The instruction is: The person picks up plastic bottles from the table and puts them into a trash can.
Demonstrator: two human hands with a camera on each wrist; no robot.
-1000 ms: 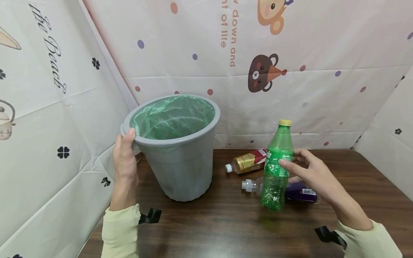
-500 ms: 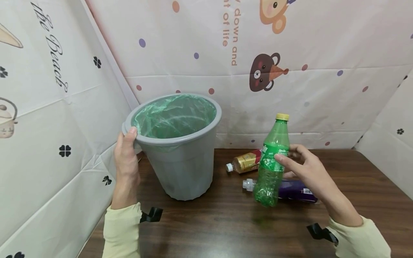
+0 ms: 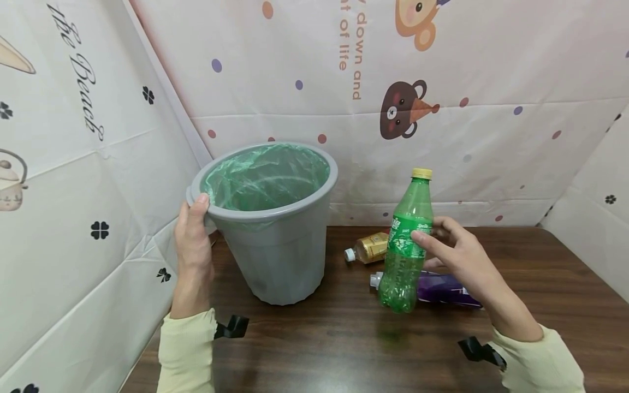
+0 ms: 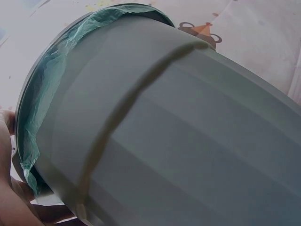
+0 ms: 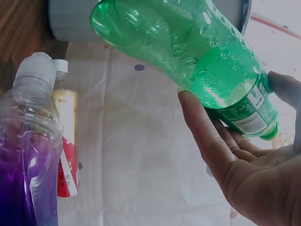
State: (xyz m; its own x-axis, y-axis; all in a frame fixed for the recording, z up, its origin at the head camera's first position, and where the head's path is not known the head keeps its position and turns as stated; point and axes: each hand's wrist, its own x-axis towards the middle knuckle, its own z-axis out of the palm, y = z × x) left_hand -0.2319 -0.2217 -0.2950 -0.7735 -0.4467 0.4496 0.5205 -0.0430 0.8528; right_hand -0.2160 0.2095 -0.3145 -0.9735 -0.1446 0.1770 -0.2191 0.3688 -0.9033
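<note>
We have a dark brown wood-grain table (image 3: 314, 346) beneath the things, its grain running roughly from side to side; a pale glare lies on its near part, with a faint green tint a little farther back; on our left stands a gray plastic trash bin (image 3: 282, 256), mouth upward and narrower toward the base; to its right and apart from it, near the far edge, a gold-and-red labelled bottle (image 3: 372, 248) lies on its side, white cap (image 3: 349, 255) toward the bin; nearer to us lies a purple bottle (image 3: 444, 288), its clear cap (image 3: 375, 280) pointing likewise; we see both bottles only in part.
</note>
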